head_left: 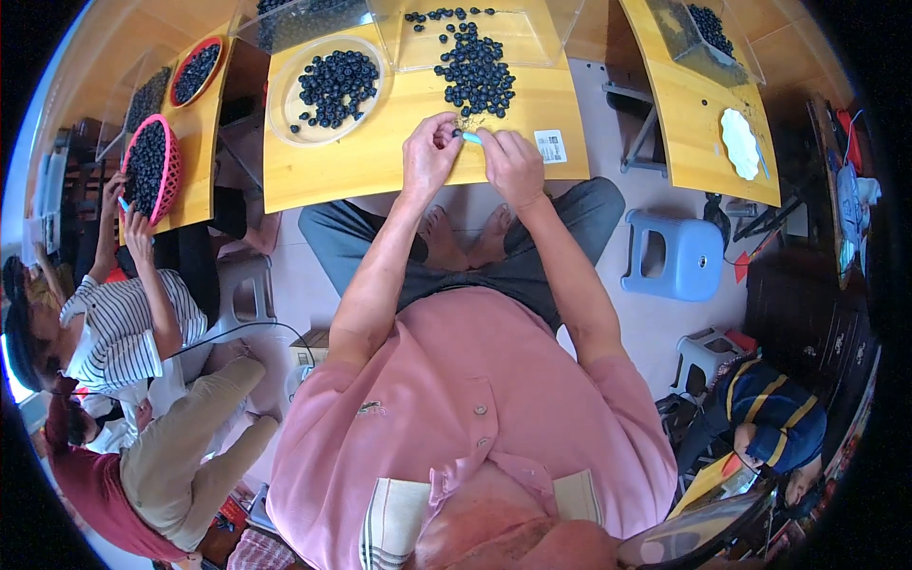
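Note:
Over the near edge of the yellow table [408, 166], my left hand [430, 157] pinches a small, round, dark piece [457, 134] between thumb and fingertips. My right hand [514, 163] grips a thin tool with a light-blue handle [471, 138], its tip meeting the piece; the tip itself is too small to make out. Just beyond my hands lies a loose pile of blue-black, berry-like round pieces [478, 81], with small crumbs at its near end. More such pieces sit in a clear round tray [278, 106] to the left.
A clear plastic bin [546, 43] stands behind the pile. A white printed label [550, 146] lies right of my hand. At left, a co-worker's hands [138, 233] are at a pink basket [173, 180]. A blue stool [673, 255] and another table [679, 142] with a white plate [739, 142] are at right.

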Tool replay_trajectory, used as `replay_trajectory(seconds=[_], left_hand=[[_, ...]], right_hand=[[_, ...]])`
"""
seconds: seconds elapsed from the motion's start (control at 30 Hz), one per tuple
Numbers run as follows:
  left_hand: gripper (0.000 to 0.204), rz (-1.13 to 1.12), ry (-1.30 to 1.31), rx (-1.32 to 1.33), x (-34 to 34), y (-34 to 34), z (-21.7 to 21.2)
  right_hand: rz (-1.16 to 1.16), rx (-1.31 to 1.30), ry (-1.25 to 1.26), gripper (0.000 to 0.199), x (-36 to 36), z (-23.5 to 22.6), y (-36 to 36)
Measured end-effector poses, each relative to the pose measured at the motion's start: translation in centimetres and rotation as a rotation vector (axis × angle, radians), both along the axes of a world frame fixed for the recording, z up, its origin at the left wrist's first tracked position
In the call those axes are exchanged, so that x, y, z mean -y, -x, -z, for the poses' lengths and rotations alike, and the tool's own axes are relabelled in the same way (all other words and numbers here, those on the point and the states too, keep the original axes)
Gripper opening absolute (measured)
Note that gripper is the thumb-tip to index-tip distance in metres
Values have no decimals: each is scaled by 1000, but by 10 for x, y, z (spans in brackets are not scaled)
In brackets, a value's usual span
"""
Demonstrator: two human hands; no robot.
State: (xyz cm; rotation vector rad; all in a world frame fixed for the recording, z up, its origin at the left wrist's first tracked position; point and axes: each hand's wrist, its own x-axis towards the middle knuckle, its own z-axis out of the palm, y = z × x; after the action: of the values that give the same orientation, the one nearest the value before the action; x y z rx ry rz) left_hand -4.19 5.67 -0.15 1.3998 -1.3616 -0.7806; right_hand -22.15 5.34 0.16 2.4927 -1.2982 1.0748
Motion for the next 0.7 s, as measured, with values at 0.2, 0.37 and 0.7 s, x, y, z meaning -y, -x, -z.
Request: replay_trajectory(seconds=[0.2, 0.37, 0.7], left_hand=[[38, 7, -23, -30, -1, 0, 0], [37, 37, -25, -208, -1, -2, 4], [18, -17, 53, -212, -2, -7, 8]], right_hand=[[11, -12, -14, 30, 0, 3, 0], [129, -7, -75, 29, 2, 4, -2], [118, 6, -60, 25, 4, 6, -4]])
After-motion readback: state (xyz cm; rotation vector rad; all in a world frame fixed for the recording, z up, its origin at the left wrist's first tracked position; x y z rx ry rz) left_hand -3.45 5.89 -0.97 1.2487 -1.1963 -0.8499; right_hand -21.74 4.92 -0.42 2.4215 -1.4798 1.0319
